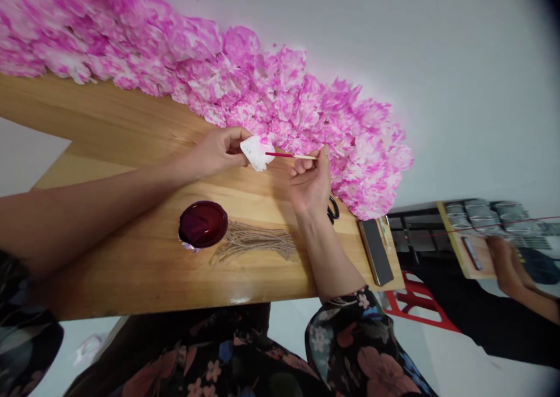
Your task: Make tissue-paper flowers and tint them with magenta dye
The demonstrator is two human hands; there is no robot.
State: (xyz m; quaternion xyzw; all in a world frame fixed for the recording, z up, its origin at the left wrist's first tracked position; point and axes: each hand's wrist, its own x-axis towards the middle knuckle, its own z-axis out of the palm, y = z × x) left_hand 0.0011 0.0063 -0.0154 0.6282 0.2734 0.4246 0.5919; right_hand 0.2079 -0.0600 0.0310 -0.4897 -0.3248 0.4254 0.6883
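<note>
Between the fingers of my left hand [225,147] is a white paper flower [257,153] with a touch of pink along its upper edge. My right hand [311,181] pinches a thin stick [291,155], pale at the held end and dark red toward the flower. The stick's red tip touches the flower or lies just in front of it; I cannot tell which. Below my left hand, a round dish of dark red liquid [203,224] stands on the wooden table [144,280]. A bundle of thin brown twine or stems [260,242] lies beside the dish.
A long heap of pink and white paper flowers [280,88] runs along the table's far side by the wall. Black scissor handles [333,209] show behind my right wrist. A phone [376,252] lies near the right edge. Farther right are a red stool [415,304] and another person's arm [520,274].
</note>
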